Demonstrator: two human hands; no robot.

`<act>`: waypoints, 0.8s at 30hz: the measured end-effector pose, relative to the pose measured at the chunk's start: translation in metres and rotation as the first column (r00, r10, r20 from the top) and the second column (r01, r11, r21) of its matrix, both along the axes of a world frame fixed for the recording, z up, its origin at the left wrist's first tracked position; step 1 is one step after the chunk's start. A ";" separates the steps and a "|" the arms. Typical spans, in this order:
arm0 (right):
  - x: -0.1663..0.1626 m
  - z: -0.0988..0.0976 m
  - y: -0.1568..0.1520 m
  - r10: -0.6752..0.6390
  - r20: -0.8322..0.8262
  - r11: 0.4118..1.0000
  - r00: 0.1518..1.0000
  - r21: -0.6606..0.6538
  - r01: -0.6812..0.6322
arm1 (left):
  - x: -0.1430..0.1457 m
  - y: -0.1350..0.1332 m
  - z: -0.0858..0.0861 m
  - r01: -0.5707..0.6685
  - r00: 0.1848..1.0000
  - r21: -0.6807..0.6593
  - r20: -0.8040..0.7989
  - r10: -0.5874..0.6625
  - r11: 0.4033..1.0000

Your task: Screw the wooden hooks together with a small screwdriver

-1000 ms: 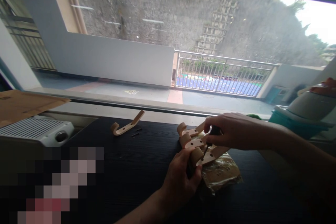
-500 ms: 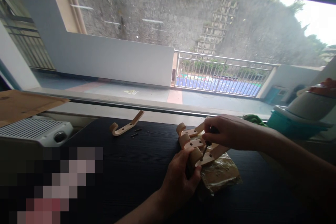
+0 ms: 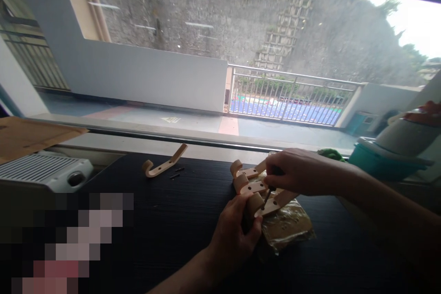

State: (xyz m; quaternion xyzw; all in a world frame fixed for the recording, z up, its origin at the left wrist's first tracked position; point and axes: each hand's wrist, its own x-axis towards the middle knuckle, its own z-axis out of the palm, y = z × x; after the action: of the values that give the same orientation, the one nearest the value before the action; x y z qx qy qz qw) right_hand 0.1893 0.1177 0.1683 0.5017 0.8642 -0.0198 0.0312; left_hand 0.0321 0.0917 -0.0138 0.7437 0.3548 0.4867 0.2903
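My right hand (image 3: pixel 289 172) is closed round the dark handle of a screwdriver (image 3: pixel 267 199), whose shaft slants down to the lower hole of the nearest wooden hook (image 3: pixel 272 206). My left hand (image 3: pixel 237 229) grips the curled end of that same hook between thumb and fingers. Two more wooden hooks (image 3: pixel 254 187) lie in a row behind it. Under the hooks is a wooden board in clear plastic wrap (image 3: pixel 289 227). A loose wooden hook (image 3: pixel 163 165) rests farther left, with two dark screws (image 3: pixel 175 176) beside it.
All this lies on a black table (image 3: pixel 165 225) before a window. At the left are a white slatted appliance (image 3: pixel 48 170) and brown cardboard (image 3: pixel 37 131). A teal container (image 3: pixel 382 161) stands at the right. A blurred-out patch covers the lower left.
The whole view has shifted slightly. Both hands keep their places on the hook and screwdriver, and the right hand's grip looks slightly turned.
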 end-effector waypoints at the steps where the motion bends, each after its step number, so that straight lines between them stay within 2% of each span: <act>1: 0.001 0.001 -0.001 -0.007 -0.001 1.000 1.000 -0.002 0.007 | 0.000 0.000 0.000 0.003 1.000 0.002 -0.002 -0.003 1.000; 8: 0.006 0.008 -0.006 0.027 0.007 0.998 1.000 -0.058 -0.026 | 0.000 0.000 0.000 0.002 1.000 0.030 0.010 -0.002 1.000; 13: -0.001 0.006 -0.004 0.016 -0.027 0.997 1.000 -0.071 -0.018 | 0.000 -0.001 0.001 -0.013 1.000 0.037 -0.019 0.014 0.999; 19: -0.005 0.001 -0.001 0.002 -0.044 1.000 0.999 -0.021 -0.002 | 0.000 -0.001 0.005 -0.016 0.999 0.009 -0.039 0.016 1.000; 24: 0.001 0.005 -0.001 0.014 -0.006 1.000 1.000 -0.014 -0.014 | -0.001 -0.003 0.010 0.007 0.999 -0.005 -0.036 -0.007 1.000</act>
State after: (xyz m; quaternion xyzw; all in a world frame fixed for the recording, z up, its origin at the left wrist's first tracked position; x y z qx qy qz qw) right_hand 0.1904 0.1167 0.1729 0.4952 0.8677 -0.0274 0.0324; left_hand 0.0308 0.0890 -0.0041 0.7528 0.3585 0.4713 0.2875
